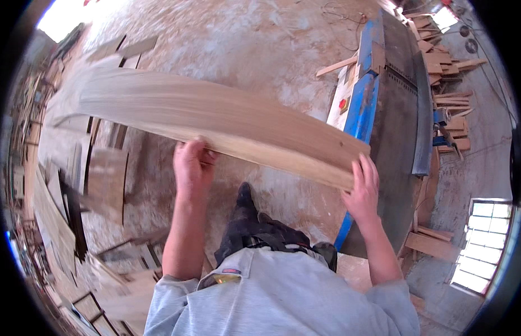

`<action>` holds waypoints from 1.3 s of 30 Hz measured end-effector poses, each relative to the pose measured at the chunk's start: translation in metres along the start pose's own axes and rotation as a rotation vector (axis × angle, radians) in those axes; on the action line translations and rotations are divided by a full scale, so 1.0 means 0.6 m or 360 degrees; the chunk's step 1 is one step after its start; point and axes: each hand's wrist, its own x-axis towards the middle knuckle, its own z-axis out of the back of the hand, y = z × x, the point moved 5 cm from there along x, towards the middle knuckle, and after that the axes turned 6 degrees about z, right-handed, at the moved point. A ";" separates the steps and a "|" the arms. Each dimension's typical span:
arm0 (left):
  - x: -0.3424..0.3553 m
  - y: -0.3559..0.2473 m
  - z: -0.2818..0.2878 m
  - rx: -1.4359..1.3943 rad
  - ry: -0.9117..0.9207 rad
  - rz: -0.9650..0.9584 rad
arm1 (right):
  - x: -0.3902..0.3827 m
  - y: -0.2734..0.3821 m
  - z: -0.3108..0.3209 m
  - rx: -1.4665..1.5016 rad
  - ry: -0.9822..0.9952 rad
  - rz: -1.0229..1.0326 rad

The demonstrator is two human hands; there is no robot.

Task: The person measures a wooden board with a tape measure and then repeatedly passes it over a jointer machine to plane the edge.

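Note:
A long wooden board [232, 115] stretches across the view in front of me, its far left end smeared by motion. My left hand [194, 163] grips its near edge left of the middle, the fingers curled beneath or behind the wood. At the board's right end, my right hand [363, 187] is closed around the corner, with fingers on the upper face. The board's broad face and its paler near edge both show. Its right end hangs beside or over the blue side of a planing machine [397, 112]; whether they touch I cannot tell.
A red button [343, 104] sits on the machine's pale side panel. Offcuts [452, 106] are piled beyond the machine at the right. Several boards and panels [106, 185] stand or lie at the left. A wooden strip [336, 66] juts out near the machine's far part. Dusty floor [232, 39] lies ahead.

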 end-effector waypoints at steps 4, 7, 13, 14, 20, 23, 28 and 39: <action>0.097 0.086 -0.175 0.0135 0.0051 0.0326 | -0.084 -0.073 0.004 -0.0146 -0.0082 -0.0503; 0.154 0.188 -0.282 0.0285 0.0312 0.0655 | -0.135 -0.107 0.022 -0.0097 -0.0006 -0.0925; 0.206 0.441 -0.506 0.0758 0.0698 0.1194 | -0.259 -0.176 0.018 -0.0263 -0.0070 -0.1571; 0.215 0.497 -0.534 0.0854 0.0759 0.1207 | -0.277 -0.195 0.012 -0.0252 -0.0079 -0.1659; 0.133 0.754 -0.703 0.1313 0.1104 0.1507 | -0.390 -0.232 0.011 -0.0310 -0.0187 -0.2107; 0.072 0.846 -0.770 0.1421 0.1266 0.1563 | -0.459 -0.250 0.001 -0.0388 -0.0312 -0.2210; 0.041 0.997 -0.837 0.1708 0.1539 0.1617 | -0.509 -0.311 0.028 -0.0310 -0.0263 -0.2467; 0.005 1.065 -0.947 0.2225 0.1770 0.0798 | -0.584 -0.444 0.045 -0.0321 0.0034 -0.2778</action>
